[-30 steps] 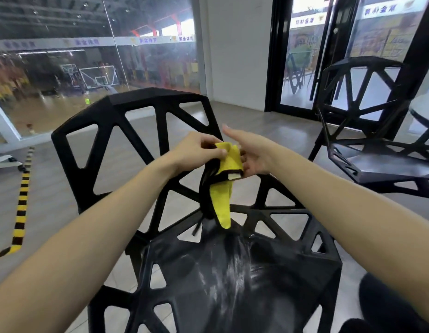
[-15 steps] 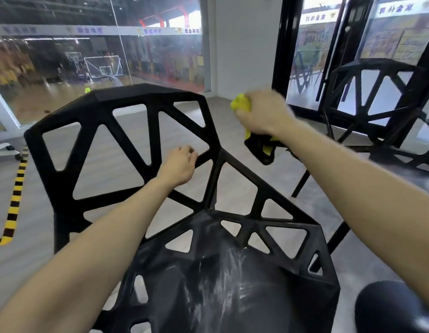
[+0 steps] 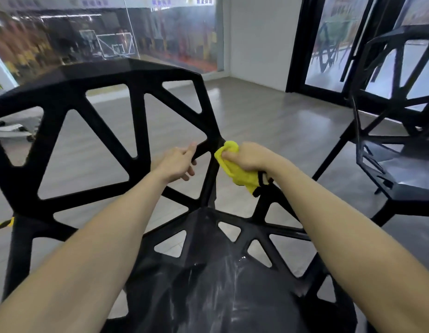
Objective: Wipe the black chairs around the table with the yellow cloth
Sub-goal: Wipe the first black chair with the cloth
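A black lattice chair point(image 3: 141, 75) fills the view in front of me, its seat streaked with pale wipe marks. My left hand point(image 3: 177, 162) grips a slanted bar of the backrest near its right edge. Just to the right, my right hand point(image 3: 250, 156) holds the bunched yellow cloth point(image 3: 235, 168) against the backrest's right corner, where the back meets the armrest bar. A black edge of the cloth hangs below my wrist.
A second black lattice chair point(image 3: 400, 150) stands at the right, close to the first. Black-framed glass doors point(image 3: 302, 44) are behind it. A glass wall runs along the back left, and grey floor lies between the chairs.
My right hand has brought the cloth down from above the backrest to its right corner. My left hand has shifted right along the backrest bar. The view has moved closer to the chair.
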A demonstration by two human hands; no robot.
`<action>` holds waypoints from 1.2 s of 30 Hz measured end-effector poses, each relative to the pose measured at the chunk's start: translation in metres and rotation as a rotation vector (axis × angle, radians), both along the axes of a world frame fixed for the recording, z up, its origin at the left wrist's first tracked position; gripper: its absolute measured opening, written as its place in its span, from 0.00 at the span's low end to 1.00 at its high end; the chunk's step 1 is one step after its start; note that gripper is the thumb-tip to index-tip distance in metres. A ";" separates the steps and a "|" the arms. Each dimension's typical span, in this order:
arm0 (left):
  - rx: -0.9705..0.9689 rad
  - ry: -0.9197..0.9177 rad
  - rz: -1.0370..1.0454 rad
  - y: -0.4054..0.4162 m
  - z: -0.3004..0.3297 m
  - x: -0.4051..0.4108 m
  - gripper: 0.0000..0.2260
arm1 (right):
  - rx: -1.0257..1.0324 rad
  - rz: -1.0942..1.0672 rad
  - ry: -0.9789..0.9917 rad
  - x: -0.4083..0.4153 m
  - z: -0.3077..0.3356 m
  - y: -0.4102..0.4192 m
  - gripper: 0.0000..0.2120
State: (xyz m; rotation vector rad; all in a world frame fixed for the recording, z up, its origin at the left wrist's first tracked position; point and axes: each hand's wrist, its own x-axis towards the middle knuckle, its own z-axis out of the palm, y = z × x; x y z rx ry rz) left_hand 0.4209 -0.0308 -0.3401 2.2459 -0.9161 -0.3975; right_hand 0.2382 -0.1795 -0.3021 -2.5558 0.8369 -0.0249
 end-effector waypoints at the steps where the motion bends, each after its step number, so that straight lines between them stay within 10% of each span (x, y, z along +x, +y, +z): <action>1: -0.005 -0.001 -0.001 0.001 0.000 0.000 0.34 | -0.035 -0.015 -0.056 -0.004 -0.007 0.002 0.22; 20: 0.108 -0.401 0.115 0.005 -0.003 -0.012 0.34 | -0.214 -0.060 -0.182 -0.093 -0.044 0.020 0.18; 28: 0.115 -0.403 0.120 0.004 -0.001 -0.007 0.36 | -0.110 0.053 -0.240 0.028 -0.006 -0.007 0.18; 36: 0.086 -0.477 0.119 0.006 -0.005 -0.015 0.35 | -0.088 -0.093 -0.129 -0.174 -0.067 0.023 0.18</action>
